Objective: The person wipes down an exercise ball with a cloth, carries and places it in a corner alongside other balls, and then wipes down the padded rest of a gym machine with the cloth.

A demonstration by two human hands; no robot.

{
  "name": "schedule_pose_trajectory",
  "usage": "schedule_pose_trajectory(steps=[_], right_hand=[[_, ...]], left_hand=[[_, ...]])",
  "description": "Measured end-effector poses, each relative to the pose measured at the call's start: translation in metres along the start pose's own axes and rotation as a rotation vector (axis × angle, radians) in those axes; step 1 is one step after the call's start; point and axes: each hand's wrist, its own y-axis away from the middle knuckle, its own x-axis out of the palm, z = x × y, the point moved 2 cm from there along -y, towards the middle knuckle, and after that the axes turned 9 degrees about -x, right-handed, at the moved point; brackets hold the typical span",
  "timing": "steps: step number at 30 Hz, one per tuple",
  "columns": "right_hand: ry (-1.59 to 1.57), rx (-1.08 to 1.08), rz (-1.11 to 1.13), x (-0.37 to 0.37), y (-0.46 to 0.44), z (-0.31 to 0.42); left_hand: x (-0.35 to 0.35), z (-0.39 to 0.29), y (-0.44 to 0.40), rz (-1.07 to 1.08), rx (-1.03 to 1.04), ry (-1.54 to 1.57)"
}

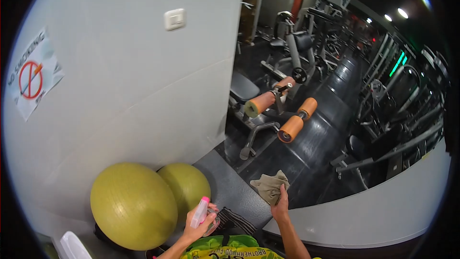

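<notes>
My left hand (195, 226) is closed round a clear spray bottle (199, 212) with a pink tip, just in front of my yellow-green shirt. To its right, my right hand (281, 203) grips a crumpled beige cloth (269, 186), which spreads out past my fingers over the dark floor. A large yellow-green exercise ball (133, 206) sits left of my left hand, and a second ball (186, 188) rests behind it against the wall. Dark striped fabric (235, 221) lies low between my hands.
A grey wall (143, 67) with a switch (175, 19) and a no-smoking sign (36, 76) rises on the left. Ahead stands a machine with orange rollers (291, 128). More gym machines line the right, behind a low white partition (373, 213).
</notes>
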Motion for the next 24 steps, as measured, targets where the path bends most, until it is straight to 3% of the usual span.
schedule_pose_trajectory(steps=[3, 9, 13, 16, 18, 20, 24], right_hand=[[0.01, 0.041, -0.028, -0.018, -0.02, 0.008], [0.253, 0.156, 0.151, -0.064, -0.06, -0.016], [0.346, 0.183, 0.077, -0.071, -0.075, -0.026], [0.652, -0.01, -0.153, -0.078, -0.085, -0.029], [0.598, -0.037, -0.145, -0.073, -0.092, -0.013], [0.281, -0.03, -0.205, -0.063, -0.1, 0.007], [-0.008, -0.066, -0.299, -0.057, -0.121, 0.042]], left_hand=[[0.02, -0.005, -0.017, 0.02, -0.051, -0.078], [0.047, -0.011, -0.054, 0.049, -0.038, -0.251], [0.069, 0.0, -0.102, 0.173, 0.0, -0.134], [0.089, 0.004, -0.142, 0.24, 0.003, -0.086], [0.097, 0.009, -0.172, 0.301, -0.003, -0.089], [0.113, 0.004, -0.199, 0.333, 0.018, -0.002], [0.14, -0.013, -0.246, 0.417, 0.017, -0.013]])
